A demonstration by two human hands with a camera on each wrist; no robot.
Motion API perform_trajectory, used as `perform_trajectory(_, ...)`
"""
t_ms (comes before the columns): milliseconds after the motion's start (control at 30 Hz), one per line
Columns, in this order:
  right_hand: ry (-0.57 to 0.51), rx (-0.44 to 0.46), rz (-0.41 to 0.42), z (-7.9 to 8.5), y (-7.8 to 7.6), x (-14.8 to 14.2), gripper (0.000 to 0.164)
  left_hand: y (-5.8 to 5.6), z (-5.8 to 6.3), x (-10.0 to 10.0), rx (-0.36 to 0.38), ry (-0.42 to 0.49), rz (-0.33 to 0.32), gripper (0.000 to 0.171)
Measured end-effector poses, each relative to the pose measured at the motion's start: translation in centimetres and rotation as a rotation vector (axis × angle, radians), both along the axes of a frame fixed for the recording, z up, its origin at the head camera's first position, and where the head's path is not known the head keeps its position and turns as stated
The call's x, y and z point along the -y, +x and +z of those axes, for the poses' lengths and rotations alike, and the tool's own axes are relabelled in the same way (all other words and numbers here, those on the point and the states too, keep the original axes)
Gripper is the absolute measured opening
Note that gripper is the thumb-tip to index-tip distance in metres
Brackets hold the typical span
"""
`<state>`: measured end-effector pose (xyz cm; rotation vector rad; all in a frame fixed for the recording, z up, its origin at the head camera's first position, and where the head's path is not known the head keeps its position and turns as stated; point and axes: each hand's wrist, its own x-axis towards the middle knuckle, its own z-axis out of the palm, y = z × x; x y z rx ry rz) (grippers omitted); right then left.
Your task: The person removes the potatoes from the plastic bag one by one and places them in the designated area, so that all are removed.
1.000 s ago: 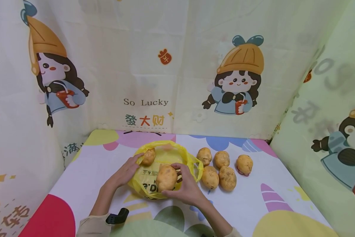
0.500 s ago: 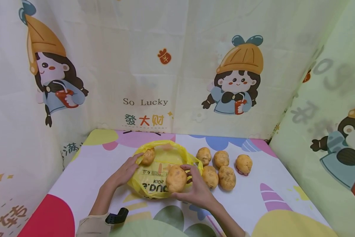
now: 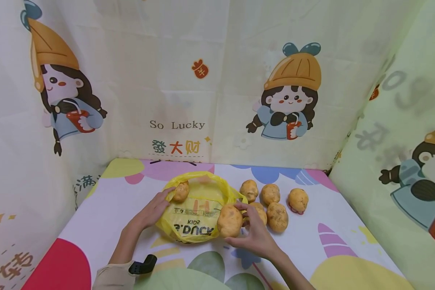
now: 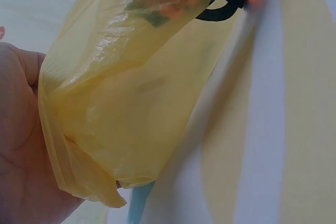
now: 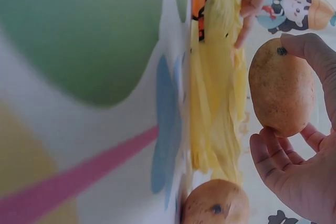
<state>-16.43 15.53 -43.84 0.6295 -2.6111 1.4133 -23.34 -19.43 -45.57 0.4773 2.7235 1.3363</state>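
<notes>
My right hand grips a potato between thumb and fingertips, at the right rim of a yellow plastic bag. In the right wrist view this potato is raised off the table, thumb on one end and fingers on the other. The bag lies with its wide mouth spread, printed lettering showing inside. Another potato sits within the bag at its far left. My left hand holds the bag's left rim; in the left wrist view yellow film covers its fingers.
Several potatoes stand right of the bag, among them a front one and one set apart at the far right. The table has a colourful printed cloth. Printed curtains enclose the back and both sides.
My right hand has carried its potato rightward, from over the middle of the bag to its right rim, uncovering the lettering. The left hand and the bag have stayed put.
</notes>
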Motion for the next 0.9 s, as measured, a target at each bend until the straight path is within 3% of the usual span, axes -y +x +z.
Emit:
perform_trajectory(200, 0.032, 0.002, -0.019, -0.1, 0.3, -1.0, 0.091, 0.0, 0.0, -0.1, 0.000, 0.011, 0.001, 0.060)
perform_trajectory(667, 0.096, -0.191, -0.049, 0.4, 1.1, -3.9, 0.095, -0.1, -0.1, 0.0, 0.000, 0.020, -0.003, 0.060)
perform_trajectory(900, 0.140, -0.169, -0.114, 0.6, 1.3, -5.1, 0.091, 0.0, -0.1, -0.1, 0.013, 0.015, 0.003, 0.061)
